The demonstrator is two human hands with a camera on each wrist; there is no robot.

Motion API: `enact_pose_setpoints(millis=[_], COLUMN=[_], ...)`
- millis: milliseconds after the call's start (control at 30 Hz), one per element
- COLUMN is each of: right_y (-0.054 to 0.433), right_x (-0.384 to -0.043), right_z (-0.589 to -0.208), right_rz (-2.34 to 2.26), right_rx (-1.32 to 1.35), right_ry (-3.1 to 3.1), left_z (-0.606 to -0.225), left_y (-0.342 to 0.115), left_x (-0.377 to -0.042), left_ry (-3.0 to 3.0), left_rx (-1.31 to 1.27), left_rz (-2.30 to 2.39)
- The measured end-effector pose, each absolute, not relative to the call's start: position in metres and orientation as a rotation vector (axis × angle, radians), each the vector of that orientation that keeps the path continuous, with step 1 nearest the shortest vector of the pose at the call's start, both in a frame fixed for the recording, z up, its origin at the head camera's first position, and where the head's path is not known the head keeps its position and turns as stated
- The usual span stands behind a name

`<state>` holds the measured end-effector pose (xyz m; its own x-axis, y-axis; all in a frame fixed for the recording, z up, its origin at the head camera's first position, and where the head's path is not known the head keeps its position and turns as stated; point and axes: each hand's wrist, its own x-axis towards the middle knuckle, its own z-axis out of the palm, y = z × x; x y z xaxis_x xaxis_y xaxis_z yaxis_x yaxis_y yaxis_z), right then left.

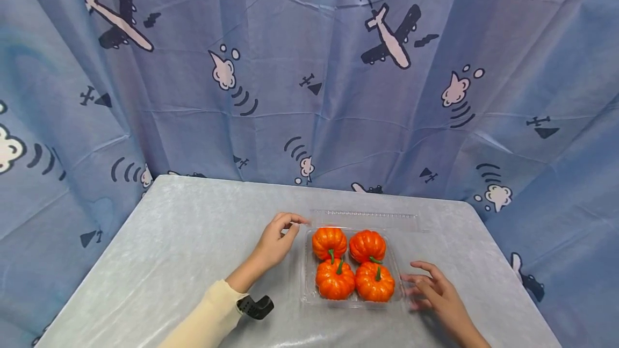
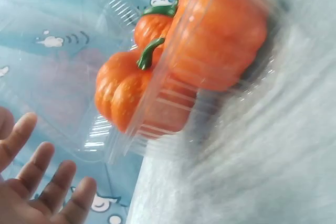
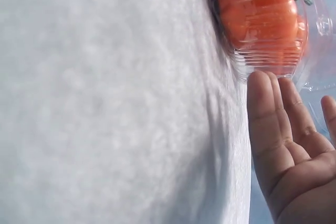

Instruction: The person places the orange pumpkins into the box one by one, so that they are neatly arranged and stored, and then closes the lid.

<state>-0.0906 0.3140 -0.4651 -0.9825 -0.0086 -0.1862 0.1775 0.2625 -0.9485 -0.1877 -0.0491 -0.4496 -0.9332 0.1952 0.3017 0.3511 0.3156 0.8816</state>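
Several small orange toy pumpkins (image 1: 335,281) with green stems sit in a clear plastic box (image 1: 348,304). Its clear lid (image 1: 365,220) is folded back behind it. My left hand (image 1: 275,241) is at the box's back left corner, fingers extended and nothing held. In the left wrist view, the fingers (image 2: 56,184) are spread apart from a pumpkin (image 2: 121,87). My right hand (image 1: 437,297) is beside the box's right wall. Fingertips (image 3: 260,85) there lie close to the ribbed plastic in the right wrist view; whether they touch it I cannot tell.
The box stands on a table (image 1: 208,219) with a pale grey-white cover. A blue curtain (image 1: 271,69) printed with airplanes hangs behind the table and along its sides. On the left wrist is a black device (image 1: 255,307) by a cream sleeve.
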Motion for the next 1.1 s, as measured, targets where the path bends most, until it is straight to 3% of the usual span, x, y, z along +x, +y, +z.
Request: enact_pose_setpoints(millis=[733,1100], right_y=[0.330,0.324], right_x=[-0.075,-0.071], right_z=[-0.459,-0.458], right_rz=[-1.801,-1.762], right_rx=[0.028,0.062], right_ry=[2.244,2.225], left_z=[-0.475,-0.467], left_y=[-0.059,-0.060], left_x=[-0.141,-0.115], left_ry=[-2.573,-2.725], left_rx=[-0.578,-0.583], left_rz=[-1.769,-1.706])
